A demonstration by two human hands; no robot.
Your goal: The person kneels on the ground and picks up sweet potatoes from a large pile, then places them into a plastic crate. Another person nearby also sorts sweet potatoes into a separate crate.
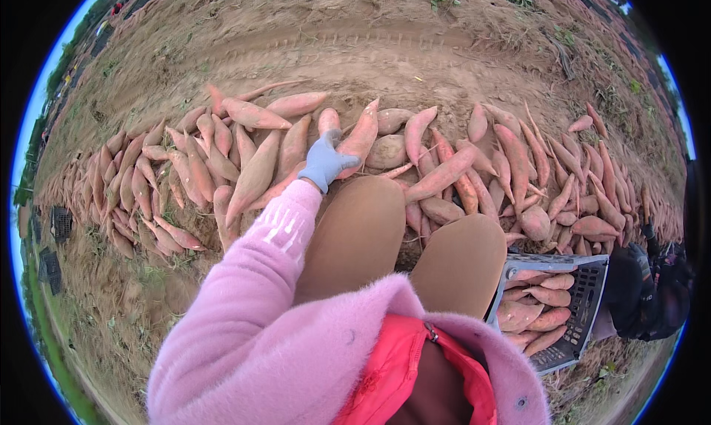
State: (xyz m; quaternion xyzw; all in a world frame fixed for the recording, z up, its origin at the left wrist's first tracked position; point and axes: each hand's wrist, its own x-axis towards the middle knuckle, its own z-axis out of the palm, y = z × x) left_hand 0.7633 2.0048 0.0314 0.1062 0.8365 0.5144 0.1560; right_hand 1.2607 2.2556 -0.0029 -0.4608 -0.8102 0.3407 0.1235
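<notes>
My left hand (326, 159), in a light blue glove, reaches into a long row of sweet potatoes just past my knees. Its fingers and thumb are closed around the lower part of a large, pointed sweet potato (364, 129), which tilts up to the right. Beyond the fingertips another sweet potato (329, 119) stands partly covered by the hand. To the left lies a long, soil-coated sweet potato (255, 172). Just over my right knee rests a pinkish sweet potato (444, 176). My right hand is out of view.
A dark plastic crate (590, 308) with several sweet potatoes inside stands by my right knee. Past it, a person in dark clothes (647, 297) works at the row. Two dark crates (61, 224) lie far left. Bare soil (389, 61) with a tyre track runs beyond the row.
</notes>
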